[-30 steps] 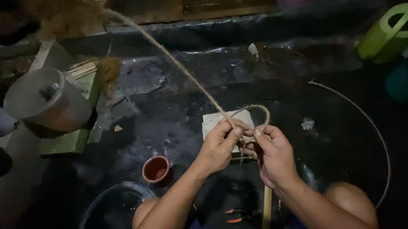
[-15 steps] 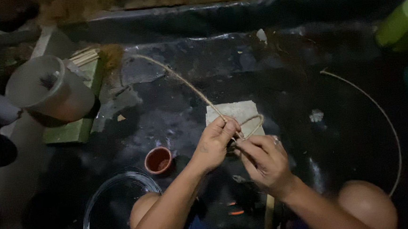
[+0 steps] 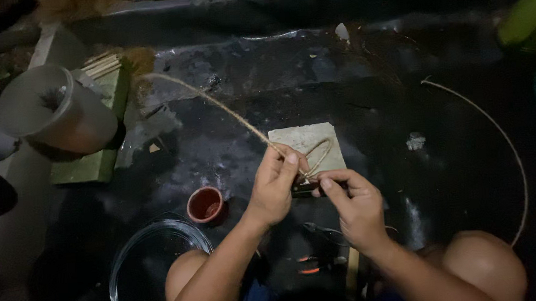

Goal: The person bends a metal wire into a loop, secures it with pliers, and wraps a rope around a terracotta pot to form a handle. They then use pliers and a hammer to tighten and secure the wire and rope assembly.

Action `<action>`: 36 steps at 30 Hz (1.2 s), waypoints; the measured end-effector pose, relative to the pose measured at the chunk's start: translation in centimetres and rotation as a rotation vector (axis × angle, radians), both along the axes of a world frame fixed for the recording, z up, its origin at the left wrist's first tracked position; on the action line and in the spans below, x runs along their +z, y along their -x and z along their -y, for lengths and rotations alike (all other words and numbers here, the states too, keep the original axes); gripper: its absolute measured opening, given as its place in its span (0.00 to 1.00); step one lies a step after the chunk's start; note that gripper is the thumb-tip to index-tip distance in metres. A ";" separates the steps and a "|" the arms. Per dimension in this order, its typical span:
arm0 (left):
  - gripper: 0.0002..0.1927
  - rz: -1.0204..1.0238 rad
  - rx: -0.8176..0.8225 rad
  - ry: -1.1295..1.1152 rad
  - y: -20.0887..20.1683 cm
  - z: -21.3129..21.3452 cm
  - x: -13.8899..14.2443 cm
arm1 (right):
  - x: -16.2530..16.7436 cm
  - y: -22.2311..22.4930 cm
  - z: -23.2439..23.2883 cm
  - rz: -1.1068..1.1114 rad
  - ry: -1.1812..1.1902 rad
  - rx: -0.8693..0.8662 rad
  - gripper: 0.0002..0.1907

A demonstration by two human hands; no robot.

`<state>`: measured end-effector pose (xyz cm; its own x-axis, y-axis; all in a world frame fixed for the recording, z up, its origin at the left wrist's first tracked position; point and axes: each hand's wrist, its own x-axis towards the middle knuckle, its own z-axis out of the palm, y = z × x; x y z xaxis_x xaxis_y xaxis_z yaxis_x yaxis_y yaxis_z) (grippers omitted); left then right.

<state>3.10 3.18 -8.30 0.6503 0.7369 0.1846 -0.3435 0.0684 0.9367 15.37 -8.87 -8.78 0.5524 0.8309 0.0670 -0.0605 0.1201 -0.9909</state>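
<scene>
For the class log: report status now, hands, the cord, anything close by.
Left hand pinches the jute cord at its loop. Right hand pinches a small dark piece under the loop. Pale square block lies behind; small red-brown pot sits beside the left wrist.

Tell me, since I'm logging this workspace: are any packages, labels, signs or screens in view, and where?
None show: no package, label, sign or screen.
Nearest to a container: a grey bucket at far left, a small red-brown pot by the left hand, and a green can at top right, all unmarked as far as visible.
</scene>
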 end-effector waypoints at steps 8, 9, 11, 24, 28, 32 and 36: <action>0.11 -0.073 -0.113 -0.071 0.4 -0.2 0.3 | 2.0 0.2 1.0 0.684 -0.185 -0.131 0.07; 0.11 -0.095 -0.128 -0.077 0.5 -0.2 0.3 | 2.4 -0.1 1.1 0.829 -0.239 -0.148 0.08; 0.11 -0.163 -0.110 -0.054 0.5 -0.1 0.4 | 2.9 -0.2 1.3 0.957 -0.278 -0.139 0.10; 0.15 -0.162 -0.130 -0.002 0.5 0.0 0.6 | 2.8 0.0 1.2 0.903 -0.197 -0.107 0.07; 0.24 -0.209 -0.219 0.014 0.4 -0.6 0.6 | 3.9 -0.2 1.1 1.192 -0.294 -0.162 0.09; 0.32 -0.247 -0.250 0.042 0.2 -0.5 0.5 | 4.4 -0.7 1.1 1.126 -0.271 -0.066 0.07; 0.34 -0.316 -0.279 0.067 0.0 -0.3 0.1 | 3.8 -1.3 0.9 0.908 -0.114 0.052 0.04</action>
